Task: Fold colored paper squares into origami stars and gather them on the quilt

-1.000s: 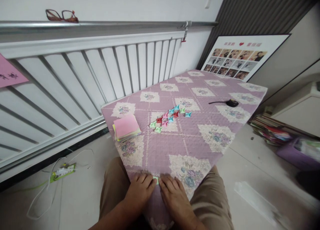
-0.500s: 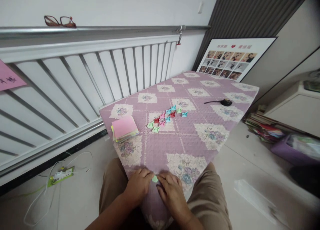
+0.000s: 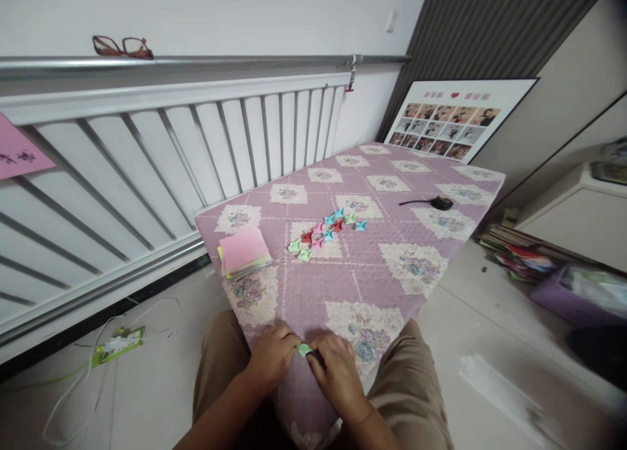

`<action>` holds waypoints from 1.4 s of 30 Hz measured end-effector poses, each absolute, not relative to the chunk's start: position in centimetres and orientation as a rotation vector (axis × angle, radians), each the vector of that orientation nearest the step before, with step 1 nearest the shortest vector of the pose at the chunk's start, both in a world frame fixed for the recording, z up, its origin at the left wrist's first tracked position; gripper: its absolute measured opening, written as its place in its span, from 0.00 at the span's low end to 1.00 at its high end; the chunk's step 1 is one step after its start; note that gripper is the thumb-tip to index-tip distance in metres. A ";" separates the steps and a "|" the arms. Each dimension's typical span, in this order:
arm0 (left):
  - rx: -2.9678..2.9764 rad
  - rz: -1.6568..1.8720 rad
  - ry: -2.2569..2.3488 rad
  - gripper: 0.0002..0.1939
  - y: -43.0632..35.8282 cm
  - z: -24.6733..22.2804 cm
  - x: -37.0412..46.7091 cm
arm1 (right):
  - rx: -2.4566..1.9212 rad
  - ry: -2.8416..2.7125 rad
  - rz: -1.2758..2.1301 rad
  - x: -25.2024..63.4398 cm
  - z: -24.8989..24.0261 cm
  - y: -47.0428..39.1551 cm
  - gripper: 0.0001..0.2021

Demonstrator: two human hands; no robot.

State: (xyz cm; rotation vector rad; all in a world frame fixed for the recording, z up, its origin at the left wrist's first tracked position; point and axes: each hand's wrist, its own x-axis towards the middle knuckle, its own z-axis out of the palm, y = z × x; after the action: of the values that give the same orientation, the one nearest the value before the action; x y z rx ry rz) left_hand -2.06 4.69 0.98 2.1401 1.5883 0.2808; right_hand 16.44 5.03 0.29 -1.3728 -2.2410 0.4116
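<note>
Close to the table's near corner, a small folded piece of green paper (image 3: 304, 350) lies between my two hands. My left hand (image 3: 275, 355) is closed with its fingertips on the paper's left side. From the other side, my right hand (image 3: 336, 365) grips the paper's right edge with thumb and fingers. Farther up the cloth sits a cluster of small folded paper pieces (image 3: 318, 228) in green, pink, red and blue. Left of them lies a stack of square paper sheets (image 3: 245, 249), pink on top.
A floral purple tablecloth (image 3: 313, 287) covers the table. A black object with a thin handle (image 3: 441, 203) lies at the right. Behind stand a white radiator (image 3: 230, 136) and a photo board (image 3: 450, 120). Glasses (image 3: 122, 47) rest on the pipe; a power strip (image 3: 120, 345) is on the floor.
The green paper has tilted slightly between my fingers. My right hand has turned a little, with thumb and fingers now farther apart. The other papers stay in place.
</note>
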 end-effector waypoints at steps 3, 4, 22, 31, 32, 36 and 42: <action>2.133 0.283 1.609 0.12 4.8 1.1 -1.9 | -1.377 -2.217 0.403 16.2 0.1 5.1 0.05; 2.129 0.285 1.619 0.12 4.8 1.1 -1.9 | -1.378 -2.204 0.404 16.2 0.0 5.2 0.05; 2.036 0.395 1.668 0.10 5.0 0.6 -1.1 | -1.353 -2.184 0.503 15.9 -0.1 6.2 0.04; 1.815 0.662 1.610 0.07 5.6 0.2 -1.6 | -1.178 -2.009 0.772 16.8 -0.6 6.9 0.10; 1.791 0.685 1.611 0.07 5.5 0.2 -1.6 | -1.165 -1.972 0.811 16.9 -0.4 7.0 0.11; 1.707 0.755 1.639 0.06 5.3 0.0 -1.3 | -1.163 -1.831 0.917 17.3 0.1 7.2 0.11; 1.625 0.816 1.672 0.06 5.1 -0.1 -1.0 | -1.273 -1.685 1.034 17.5 -0.1 7.2 0.09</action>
State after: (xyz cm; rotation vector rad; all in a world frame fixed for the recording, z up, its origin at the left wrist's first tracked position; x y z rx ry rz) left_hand -0.98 5.14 -0.14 1.6253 1.6723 0.8163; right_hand 17.54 7.17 -0.14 -1.2727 -1.6854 1.0336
